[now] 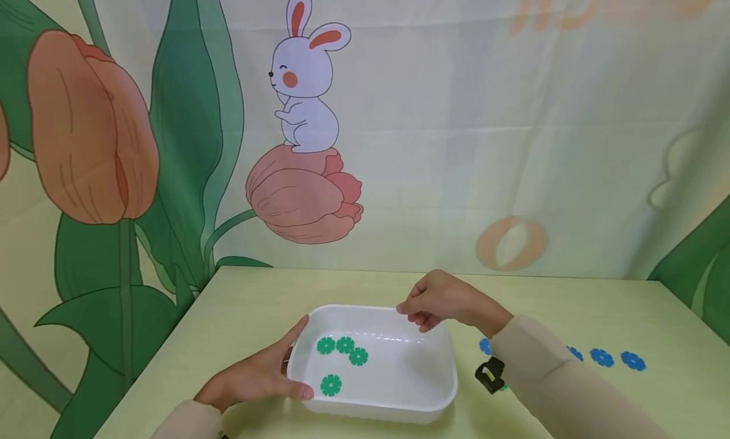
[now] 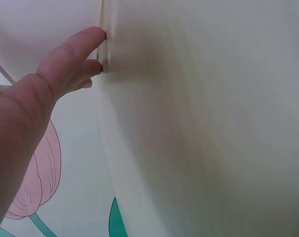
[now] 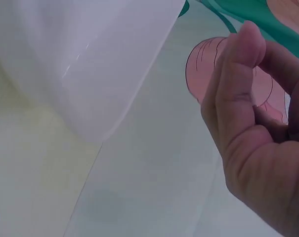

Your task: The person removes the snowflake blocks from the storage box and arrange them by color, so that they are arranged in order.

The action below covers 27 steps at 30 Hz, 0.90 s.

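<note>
A white rectangular tub [image 1: 376, 406] stands on the table in the head view. Inside it, toward the left, lie several green snowflake discs [image 1: 331, 385]. My left hand [image 1: 268, 372] holds the tub's left end, thumb over the near corner and fingers along the far side. In the left wrist view its fingers [image 2: 72, 54] reach to the tub wall. Above the far right part of the tub is my right hand [image 1: 441, 299], fingers curled and thumb meeting the fingertips [image 3: 250, 44]. Nothing shows between them.
Right of the tub, blue snowflake discs [image 1: 601, 358] lie in a row, partly hidden by the right sleeve [image 1: 547, 369]. A black buckle-like piece [image 1: 490, 374] hangs by that sleeve, with a bit of green behind it. A printed curtain [image 1: 410, 141] rises behind the table [image 1: 239, 299].
</note>
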Motion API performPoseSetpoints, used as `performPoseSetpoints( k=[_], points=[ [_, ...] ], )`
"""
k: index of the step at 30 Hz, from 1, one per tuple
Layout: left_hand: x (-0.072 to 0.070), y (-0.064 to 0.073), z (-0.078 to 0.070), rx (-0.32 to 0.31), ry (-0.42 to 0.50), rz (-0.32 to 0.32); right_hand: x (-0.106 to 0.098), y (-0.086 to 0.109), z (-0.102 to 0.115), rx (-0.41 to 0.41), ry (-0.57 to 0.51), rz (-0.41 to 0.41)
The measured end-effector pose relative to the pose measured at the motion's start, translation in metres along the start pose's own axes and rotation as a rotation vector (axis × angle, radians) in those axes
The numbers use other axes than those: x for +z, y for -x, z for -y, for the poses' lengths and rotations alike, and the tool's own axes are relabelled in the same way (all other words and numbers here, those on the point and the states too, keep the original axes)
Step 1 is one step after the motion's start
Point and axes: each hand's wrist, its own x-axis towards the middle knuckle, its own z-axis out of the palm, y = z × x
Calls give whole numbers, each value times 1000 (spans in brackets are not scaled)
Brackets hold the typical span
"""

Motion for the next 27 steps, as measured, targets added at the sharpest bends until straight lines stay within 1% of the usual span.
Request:
performPoseSetpoints(
  k=[7,9,12,19,25,27],
  points=[
    [1,0,-1,-13,22,-5,30,-19,16,-11,-64,50],
    [1,-1,-1,-14,24,-6,39,-24,18,-17,-82,66],
    [1,0,-1,-9,20,-2,50,-31,19,-19,-82,75],
    [0,-1,-1,8,30,16,67,-47,17,12,-84,87],
    [0,0,-2,-1,9,9,79,-61,7,38,-120,126],
    [0,0,-2,3,16,12,83,-65,3,44,-135,134]
  ],
)
